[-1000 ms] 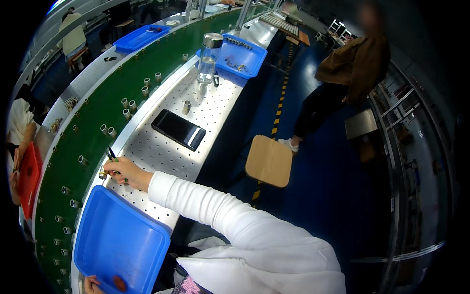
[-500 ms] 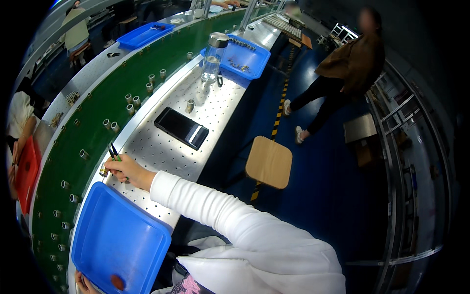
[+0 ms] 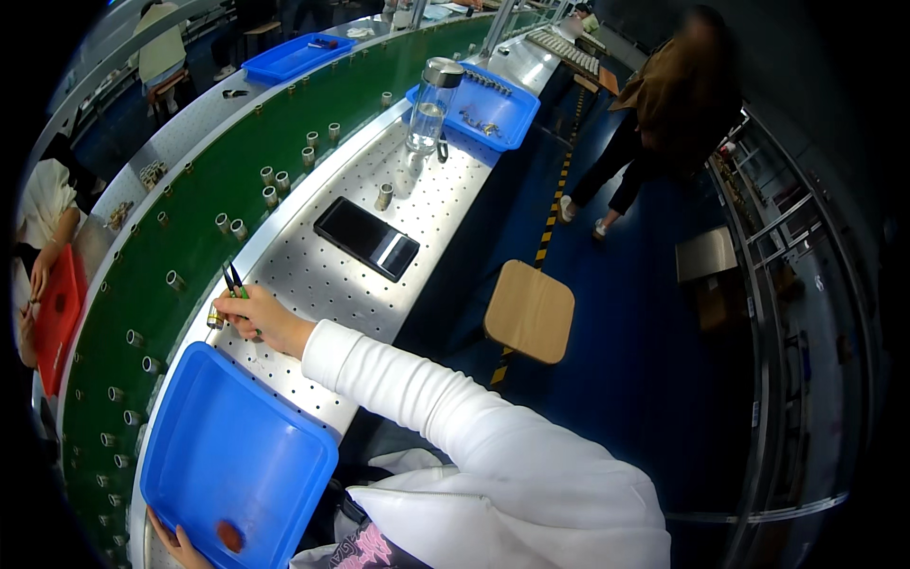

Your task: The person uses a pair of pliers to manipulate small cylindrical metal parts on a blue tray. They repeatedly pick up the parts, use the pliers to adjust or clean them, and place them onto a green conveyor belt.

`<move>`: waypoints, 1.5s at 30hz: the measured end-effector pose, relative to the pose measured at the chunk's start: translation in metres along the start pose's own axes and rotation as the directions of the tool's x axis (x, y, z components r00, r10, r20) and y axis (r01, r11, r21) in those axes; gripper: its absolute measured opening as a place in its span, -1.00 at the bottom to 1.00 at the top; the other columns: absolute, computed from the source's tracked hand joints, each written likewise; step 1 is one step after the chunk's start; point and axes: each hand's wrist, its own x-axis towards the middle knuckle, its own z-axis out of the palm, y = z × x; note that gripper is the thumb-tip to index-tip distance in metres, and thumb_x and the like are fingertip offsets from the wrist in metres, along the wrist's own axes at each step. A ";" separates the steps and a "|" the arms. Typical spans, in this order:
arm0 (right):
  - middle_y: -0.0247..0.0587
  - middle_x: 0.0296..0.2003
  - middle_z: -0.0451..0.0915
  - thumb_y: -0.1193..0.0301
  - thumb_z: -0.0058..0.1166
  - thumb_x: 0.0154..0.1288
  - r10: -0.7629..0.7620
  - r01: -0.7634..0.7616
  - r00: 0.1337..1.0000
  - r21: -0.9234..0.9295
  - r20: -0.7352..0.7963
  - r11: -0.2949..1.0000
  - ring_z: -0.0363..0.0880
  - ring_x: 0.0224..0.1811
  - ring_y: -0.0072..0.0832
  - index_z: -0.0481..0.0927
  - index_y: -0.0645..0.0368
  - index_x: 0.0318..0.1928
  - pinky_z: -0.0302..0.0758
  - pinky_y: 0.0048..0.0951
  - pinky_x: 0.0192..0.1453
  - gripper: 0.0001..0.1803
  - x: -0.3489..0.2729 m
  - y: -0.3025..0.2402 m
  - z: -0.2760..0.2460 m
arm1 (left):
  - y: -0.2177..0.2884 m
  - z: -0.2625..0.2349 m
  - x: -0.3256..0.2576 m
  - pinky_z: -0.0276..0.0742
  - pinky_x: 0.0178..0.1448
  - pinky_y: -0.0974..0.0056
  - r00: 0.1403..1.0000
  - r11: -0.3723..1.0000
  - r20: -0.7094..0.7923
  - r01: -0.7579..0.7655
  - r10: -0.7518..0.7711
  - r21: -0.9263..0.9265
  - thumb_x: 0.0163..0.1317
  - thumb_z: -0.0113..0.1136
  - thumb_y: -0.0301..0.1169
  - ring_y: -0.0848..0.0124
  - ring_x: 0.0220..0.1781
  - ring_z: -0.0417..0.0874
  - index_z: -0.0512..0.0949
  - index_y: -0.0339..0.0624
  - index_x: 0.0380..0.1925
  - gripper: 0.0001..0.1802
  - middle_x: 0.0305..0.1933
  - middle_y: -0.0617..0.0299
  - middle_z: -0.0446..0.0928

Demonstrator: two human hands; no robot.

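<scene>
My right hand (image 3: 261, 318), in a white sleeve, is closed around tweezers (image 3: 234, 282) with dark prongs and some green showing; their tips point away from me. At its fingertips is a small metal cylinder fitting (image 3: 215, 316) with a yellowish band, over the bench's edge beside the conveyor. Just nearer to me lies a blue tray (image 3: 318, 474) with a reddish-brown round piece (image 3: 229, 537) inside. My left hand (image 3: 178, 545) rests against the tray's near left rim, fingers stretched and apart; the rest of it is cut off by the frame.
A green conveyor (image 3: 213, 204) carries several metal fittings (image 3: 239, 229) along the left. On the perforated bench lie a phone (image 3: 367, 239), one fitting (image 3: 384, 196), a glass bottle (image 3: 428, 114) and a far blue tray (image 3: 517, 133) with parts. A stool (image 3: 529, 311) and a standing person (image 3: 678, 95) are right.
The whole view has shifted slightly, with the bench items appearing further right. My right hand still holds the tweezers by the fitting. More of my left hand shows at the tray's rim.
</scene>
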 end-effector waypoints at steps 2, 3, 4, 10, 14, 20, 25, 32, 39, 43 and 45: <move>-0.51 -0.70 0.26 0.34 0.09 0.22 0.024 -0.021 0.998 0.035 -0.066 0.999 0.04 -0.80 -0.78 0.37 0.10 -0.46 -0.07 -0.66 -0.72 -0.79 0.004 0.006 -0.004 | -0.002 0.002 0.001 0.27 0.22 0.14 0.999 0.999 0.030 -0.027 0.026 0.026 0.22 0.09 -0.34 0.13 0.11 0.42 0.45 -0.29 0.04 -0.60 0.11 -0.09 0.41; -0.51 -0.70 0.25 0.33 0.09 0.22 0.032 -0.031 0.998 0.011 -0.055 0.999 0.04 -0.80 -0.79 0.37 0.10 -0.45 -0.07 -0.66 -0.72 -0.79 0.003 0.000 -0.005 | -0.003 0.005 0.001 0.27 0.23 0.14 0.998 0.998 0.039 -0.041 0.040 0.039 0.22 0.09 -0.33 0.13 0.11 0.41 0.44 -0.29 0.05 -0.59 0.12 -0.10 0.40; -0.51 -0.70 0.25 0.33 0.09 0.22 0.051 -0.050 0.998 0.027 -0.044 0.998 0.05 -0.79 -0.79 0.38 0.10 -0.45 -0.07 -0.66 -0.72 -0.80 -0.005 0.002 0.000 | -0.002 -0.003 -0.002 0.26 0.23 0.14 0.997 0.994 0.052 -0.066 0.061 0.085 0.23 0.09 -0.33 0.12 0.12 0.41 0.43 -0.29 0.06 -0.58 0.13 -0.10 0.40; -0.49 -0.69 0.28 0.33 0.08 0.23 0.022 -0.021 0.999 0.025 -0.026 0.999 0.06 -0.79 -0.79 0.39 0.11 -0.48 -0.07 -0.65 -0.72 -0.78 0.003 0.004 -0.005 | 0.016 0.004 -0.007 0.25 0.25 0.15 0.988 0.967 0.065 -0.148 0.137 0.208 0.24 0.10 -0.32 0.08 0.14 0.40 0.40 -0.30 0.11 -0.54 0.15 -0.12 0.38; -0.47 -0.67 0.30 0.33 0.08 0.23 0.045 -0.044 0.998 0.027 -0.046 0.999 0.06 -0.80 -0.78 0.38 0.11 -0.49 -0.07 -0.64 -0.72 -0.77 0.000 0.001 0.000 | 0.016 0.007 -0.009 0.25 0.25 0.13 0.997 0.996 0.060 -0.049 0.044 0.080 0.26 0.06 -0.31 0.08 0.13 0.40 0.39 -0.27 0.12 -0.55 0.15 -0.13 0.37; -0.45 -0.63 0.32 0.33 0.09 0.23 0.030 -0.029 0.999 0.038 -0.021 0.999 0.08 -0.77 -0.79 0.41 0.14 -0.42 -0.03 -0.65 -0.71 -0.80 0.002 0.006 -0.007 | -0.067 -0.023 0.006 0.27 0.25 0.07 0.927 0.852 0.196 -0.373 0.321 0.368 0.28 0.02 -0.28 0.05 0.16 0.37 0.37 -0.27 0.12 -0.55 0.20 -0.15 0.31; -0.45 -0.63 0.32 0.33 0.11 0.22 0.028 -0.027 0.999 0.045 -0.018 0.999 0.09 -0.76 -0.78 0.42 0.16 -0.40 -0.03 -0.65 -0.70 -0.80 0.005 0.010 -0.007 | -0.101 -0.024 0.010 0.25 0.26 0.04 0.929 0.899 0.166 -0.363 0.330 0.246 0.23 0.11 -0.26 0.03 0.22 0.32 0.33 -0.31 0.14 -0.48 0.23 -0.16 0.27; -0.45 -0.64 0.31 0.35 0.10 0.23 0.043 -0.042 0.998 0.033 -0.038 0.999 0.08 -0.77 -0.78 0.40 0.15 -0.42 -0.04 -0.65 -0.70 -0.80 0.002 0.006 -0.006 | -0.005 0.002 -0.006 0.23 0.29 0.07 0.994 0.995 0.105 0.026 -0.016 -0.100 0.17 0.19 -0.34 0.09 0.24 0.30 0.25 -0.38 0.18 -0.39 0.27 -0.14 0.23; -0.48 -0.65 0.29 0.34 0.10 0.23 0.052 -0.051 0.997 0.036 -0.049 0.998 0.08 -0.78 -0.79 0.38 0.12 -0.45 -0.03 -0.65 -0.73 -0.79 -0.003 0.009 0.002 | -0.056 -0.015 0.004 0.27 0.25 0.08 0.771 0.785 0.198 -0.619 0.605 0.015 0.15 0.20 -0.33 0.14 0.17 0.38 0.36 -0.25 0.11 -0.48 0.10 -0.13 0.38; -0.46 -0.63 0.32 0.33 0.10 0.23 0.052 -0.052 0.996 0.001 -0.070 0.999 0.09 -0.78 -0.78 0.40 0.12 -0.44 -0.03 -0.65 -0.73 -0.80 -0.004 0.002 -0.005 | -0.042 0.006 0.000 0.14 0.36 0.19 0.997 0.982 0.055 0.070 -0.061 -0.178 0.15 -0.10 -0.54 0.24 0.34 0.21 0.36 -0.16 0.17 -0.50 0.37 0.03 0.12; -0.45 -0.63 0.33 0.34 0.10 0.22 0.053 -0.052 0.997 0.023 -0.063 0.998 0.09 -0.77 -0.78 0.41 0.13 -0.44 -0.02 -0.66 -0.71 -0.80 0.001 0.006 -0.004 | -0.035 0.004 -0.002 0.12 0.37 0.18 0.998 0.993 0.032 0.049 -0.045 -0.111 0.15 -0.10 -0.54 0.23 0.34 0.22 0.37 -0.15 0.16 -0.50 0.37 0.03 0.13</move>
